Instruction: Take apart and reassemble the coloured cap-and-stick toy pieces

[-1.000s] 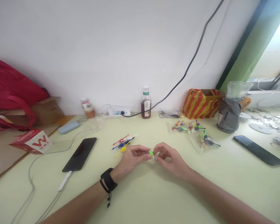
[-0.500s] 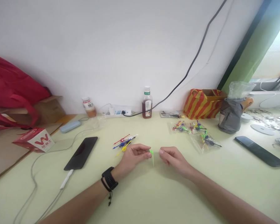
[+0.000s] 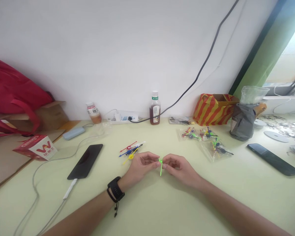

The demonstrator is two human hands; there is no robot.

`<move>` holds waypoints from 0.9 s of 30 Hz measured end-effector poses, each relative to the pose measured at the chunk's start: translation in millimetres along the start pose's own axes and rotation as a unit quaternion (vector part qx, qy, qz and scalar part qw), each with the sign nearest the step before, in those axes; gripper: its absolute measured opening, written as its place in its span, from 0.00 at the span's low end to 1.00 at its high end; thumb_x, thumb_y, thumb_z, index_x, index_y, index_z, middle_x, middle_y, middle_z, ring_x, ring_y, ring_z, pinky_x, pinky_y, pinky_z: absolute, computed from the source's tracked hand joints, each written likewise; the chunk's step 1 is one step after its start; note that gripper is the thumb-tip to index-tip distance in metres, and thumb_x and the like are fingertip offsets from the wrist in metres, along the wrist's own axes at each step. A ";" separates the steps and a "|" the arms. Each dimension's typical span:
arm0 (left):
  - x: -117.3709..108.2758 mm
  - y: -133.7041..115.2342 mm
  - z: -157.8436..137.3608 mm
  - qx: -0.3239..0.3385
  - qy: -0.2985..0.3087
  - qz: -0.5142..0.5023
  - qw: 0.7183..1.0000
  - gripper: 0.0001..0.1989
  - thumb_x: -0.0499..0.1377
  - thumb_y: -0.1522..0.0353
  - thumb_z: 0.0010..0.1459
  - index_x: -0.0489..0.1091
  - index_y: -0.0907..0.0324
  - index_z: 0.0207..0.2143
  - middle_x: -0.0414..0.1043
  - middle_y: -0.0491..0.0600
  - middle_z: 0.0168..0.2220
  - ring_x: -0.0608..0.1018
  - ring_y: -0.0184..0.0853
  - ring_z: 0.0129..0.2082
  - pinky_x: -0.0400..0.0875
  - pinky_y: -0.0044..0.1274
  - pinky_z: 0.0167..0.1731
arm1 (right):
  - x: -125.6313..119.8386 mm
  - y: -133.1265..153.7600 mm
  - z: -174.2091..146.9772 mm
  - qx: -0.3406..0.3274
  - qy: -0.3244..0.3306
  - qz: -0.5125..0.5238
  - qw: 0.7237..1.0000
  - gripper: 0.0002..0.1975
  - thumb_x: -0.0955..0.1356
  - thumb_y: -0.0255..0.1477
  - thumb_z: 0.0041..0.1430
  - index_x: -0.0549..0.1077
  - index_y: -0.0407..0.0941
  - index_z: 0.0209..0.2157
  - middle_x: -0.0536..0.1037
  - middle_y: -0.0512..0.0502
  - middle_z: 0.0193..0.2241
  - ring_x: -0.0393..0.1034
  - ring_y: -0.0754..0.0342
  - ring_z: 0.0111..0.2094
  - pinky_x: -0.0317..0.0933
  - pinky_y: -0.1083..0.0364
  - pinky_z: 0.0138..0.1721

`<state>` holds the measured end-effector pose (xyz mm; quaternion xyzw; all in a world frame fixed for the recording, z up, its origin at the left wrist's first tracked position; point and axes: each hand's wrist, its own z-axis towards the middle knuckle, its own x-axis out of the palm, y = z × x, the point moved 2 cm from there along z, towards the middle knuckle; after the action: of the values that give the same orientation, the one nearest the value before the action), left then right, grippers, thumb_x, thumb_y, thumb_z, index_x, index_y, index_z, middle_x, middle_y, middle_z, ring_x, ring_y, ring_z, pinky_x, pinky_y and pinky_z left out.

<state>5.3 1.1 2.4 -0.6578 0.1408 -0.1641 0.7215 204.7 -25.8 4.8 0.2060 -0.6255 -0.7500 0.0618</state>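
1. Grip. The left hand pinches a green arrow-shaped piece between thumb and fingertips. The right hand brings thumb and fingertips to its other side; whether these grasp or only touch it cannot be told.
2. Position. The piece appears held just above the middle of the tabletop, well short of the far edge along the wall.
3. Handling. A part this slender probably calls for a light pinch near its thicker upper end, with one hand steadying while the other makes small adjustments; force on the thin shaft could bend it. Keeping it low over the tabletop, away from the edges, would limit any fall.
4. Appearance. Bright green, seemingly plastic; the narrow shaft points down and slightly toward the viewer, ending in a small pointed tip. The fingers partly cover the upper end.
5. Comparison. Loose coloured arrows, among them red, blue and yellow, lie beyond the left hand, toward the far edge.
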 end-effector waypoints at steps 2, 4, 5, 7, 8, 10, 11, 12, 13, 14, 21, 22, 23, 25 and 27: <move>0.2 1.2 0.6 0.003 0.000 0.004 1.000 0.14 0.72 0.64 0.54 0.79 0.62 0.41 0.82 0.53 0.38 0.82 0.36 0.37 0.77 0.25 0.41 | -0.6 0.5 0.2 0.001 -0.002 -0.008 1.000 0.18 0.68 0.46 0.64 0.74 0.44 0.38 0.72 0.51 0.27 0.63 0.58 0.27 0.58 0.58 0.28; 0.8 1.8 0.9 0.004 0.002 0.004 1.000 0.15 0.71 0.63 0.55 0.79 0.61 0.42 0.82 0.54 0.39 0.82 0.36 0.38 0.77 0.26 0.41 | -1.2 2.0 -0.1 -0.004 -0.011 -0.021 1.000 0.18 0.68 0.46 0.64 0.74 0.44 0.36 0.71 0.52 0.26 0.63 0.58 0.26 0.58 0.58 0.27; 1.3 1.8 0.9 0.004 0.005 0.005 1.000 0.15 0.71 0.63 0.55 0.79 0.61 0.43 0.82 0.54 0.40 0.82 0.37 0.38 0.77 0.26 0.41 | -1.5 2.6 -0.3 -0.009 -0.018 -0.027 0.999 0.17 0.68 0.45 0.64 0.73 0.44 0.35 0.71 0.51 0.26 0.63 0.58 0.26 0.58 0.58 0.27; 2.8 1.4 0.4 0.005 0.009 0.008 1.000 0.15 0.70 0.62 0.57 0.79 0.61 0.43 0.82 0.55 0.40 0.82 0.37 0.38 0.77 0.26 0.40 | -2.5 2.7 -0.8 -0.022 -0.040 -0.032 0.998 0.15 0.69 0.44 0.64 0.71 0.45 0.37 0.72 0.51 0.28 0.63 0.58 0.26 0.59 0.58 0.27; 3.8 1.0 0.1 0.004 0.011 0.011 1.000 0.15 0.69 0.61 0.57 0.79 0.61 0.43 0.83 0.55 0.40 0.82 0.37 0.38 0.77 0.26 0.40 | -3.1 2.1 -1.0 -0.028 -0.049 -0.034 0.998 0.14 0.69 0.43 0.63 0.70 0.46 0.39 0.73 0.51 0.29 0.63 0.58 0.26 0.59 0.58 0.27; 6.2 0.0 -1.0 0.000 0.014 0.017 1.000 0.16 0.67 0.60 0.59 0.80 0.60 0.45 0.83 0.55 0.40 0.82 0.38 0.39 0.77 0.27 0.41 | -4.0 -0.6 -1.3 -0.036 -0.053 -0.051 0.997 0.14 0.69 0.42 0.64 0.71 0.47 0.44 0.73 0.52 0.29 0.63 0.58 0.25 0.60 0.57 0.27; 7.6 -0.4 -1.7 -0.004 0.018 0.020 1.000 0.16 0.66 0.59 0.60 0.80 0.60 0.46 0.83 0.55 0.40 0.82 0.39 0.39 0.77 0.27 0.41 | -4.6 -2.2 -1.4 -0.040 -0.052 -0.072 0.995 0.13 0.69 0.41 0.65 0.72 0.48 0.44 0.72 0.52 0.27 0.63 0.57 0.25 0.59 0.57 0.27; 9.0 -1.0 -2.5 -0.006 0.022 0.026 0.999 0.17 0.65 0.59 0.61 0.80 0.60 0.47 0.83 0.55 0.41 0.82 0.39 0.40 0.77 0.27 0.41 | -5.3 -3.5 -1.5 -0.046 -0.051 -0.101 0.992 0.13 0.68 0.41 0.65 0.74 0.48 0.44 0.71 0.52 0.26 0.63 0.57 0.25 0.59 0.57 0.27; 10.2 -1.6 -3.3 -0.005 0.026 0.036 0.999 0.17 0.65 0.58 0.61 0.80 0.60 0.47 0.82 0.55 0.41 0.82 0.40 0.40 0.77 0.27 0.40 | -6.1 -4.2 -1.5 -0.054 -0.052 -0.134 0.988 0.12 0.68 0.40 0.66 0.76 0.48 0.43 0.71 0.52 0.25 0.63 0.56 0.25 0.58 0.56 0.27; 11.2 -2.5 -4.1 0.000 0.029 0.050 0.998 0.17 0.63 0.58 0.62 0.80 0.59 0.47 0.82 0.55 0.41 0.81 0.40 0.40 0.76 0.27 0.39 | -6.9 -4.4 -1.6 -0.066 -0.053 -0.164 0.983 0.11 0.68 0.39 0.66 0.77 0.48 0.41 0.71 0.51 0.26 0.63 0.55 0.26 0.59 0.56 0.28; 9.6 -10.6 -6.9 0.075 0.007 0.269 0.960 0.16 0.55 0.60 0.69 0.80 0.58 0.40 0.80 0.50 0.35 0.76 0.36 0.31 0.69 0.26 0.32 | -10.3 2.2 -1.3 -0.126 -0.065 -0.214 0.966 0.08 0.65 0.34 0.68 0.74 0.47 0.36 0.75 0.45 0.36 0.69 0.51 0.38 0.63 0.52 0.41; 7.1 -12.6 -6.6 0.096 -0.023 0.312 0.945 0.14 0.56 0.61 0.68 0.79 0.57 0.42 0.80 0.50 0.37 0.76 0.37 0.33 0.70 0.27 0.34 | -10.8 1.9 -1.1 -0.115 -0.069 -0.219 0.966 0.07 0.65 0.33 0.68 0.73 0.47 0.36 0.75 0.46 0.35 0.69 0.51 0.37 0.63 0.53 0.39; 4.1 -14.8 -6.2 0.121 -0.056 0.358 0.924 0.12 0.57 0.63 0.67 0.79 0.56 0.43 0.80 0.51 0.39 0.77 0.39 0.36 0.71 0.29 0.38 | -11.7 0.9 -1.0 -0.096 -0.075 -0.226 0.966 0.07 0.65 0.33 0.68 0.72 0.47 0.35 0.75 0.47 0.33 0.68 0.52 0.35 0.62 0.54 0.36; -2.9 -18.9 -5.5 0.168 -0.116 0.451 0.869 0.09 0.58 0.64 0.65 0.78 0.54 0.43 0.79 0.51 0.42 0.76 0.44 0.45 0.69 0.35 0.50 | -14.1 -2.5 -0.7 -0.050 -0.090 -0.248 0.963 0.07 0.64 0.33 0.68 0.72 0.48 0.36 0.75 0.50 0.30 0.65 0.54 0.29 0.59 0.55 0.31; -10.8 -20.2 -4.6 0.183 -0.151 0.541 0.807 0.10 0.59 0.65 0.64 0.77 0.53 0.46 0.78 0.53 0.48 0.72 0.50 0.53 0.63 0.42 0.57 | -16.8 -6.4 -0.3 -0.018 -0.097 -0.274 0.957 0.07 0.64 0.32 0.67 0.72 0.48 0.35 0.75 0.51 0.28 0.63 0.55 0.26 0.56 0.55 0.29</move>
<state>-7.4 -0.1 22.0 -0.3475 0.3305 0.3308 0.8127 221.1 -18.8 2.5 0.2949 -0.5341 -0.7658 -0.2032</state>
